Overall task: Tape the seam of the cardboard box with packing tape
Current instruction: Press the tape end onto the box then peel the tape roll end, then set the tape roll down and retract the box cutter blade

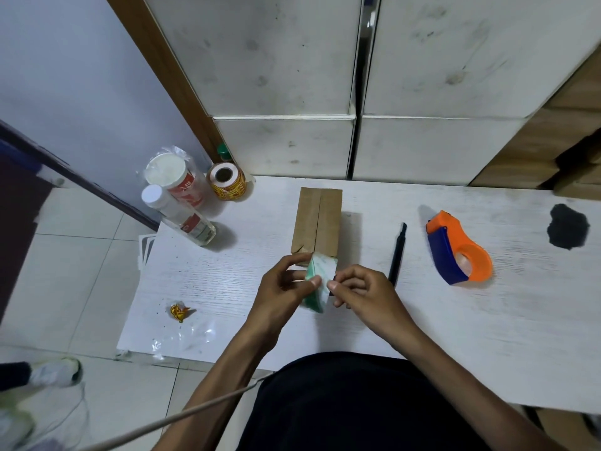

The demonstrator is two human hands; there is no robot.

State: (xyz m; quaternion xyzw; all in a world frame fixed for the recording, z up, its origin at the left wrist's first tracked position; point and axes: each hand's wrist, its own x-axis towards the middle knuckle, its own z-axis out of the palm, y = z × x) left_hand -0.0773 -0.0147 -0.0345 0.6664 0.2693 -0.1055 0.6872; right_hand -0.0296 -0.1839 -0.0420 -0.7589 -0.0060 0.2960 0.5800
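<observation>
A small brown cardboard box [317, 221] lies on the white table [422, 314], its top seam running away from me, the near flaps slightly apart. Just in front of its near end, both hands hold a green-and-white packet [320, 276]. My left hand [283, 288] pinches the packet's left side with thumb and fingers. My right hand [361, 289] pinches its right edge. An orange and blue tape dispenser [457, 249] with a roll of packing tape lies to the right of the box, untouched.
A black pen-like tool [398, 255] lies between box and dispenser. Two bottles [182, 209] and a sticker roll [226, 182] stand at the table's far left. A gold wrapper [179, 312] and clear plastic lie near left. A black blot [567, 226] marks the far right.
</observation>
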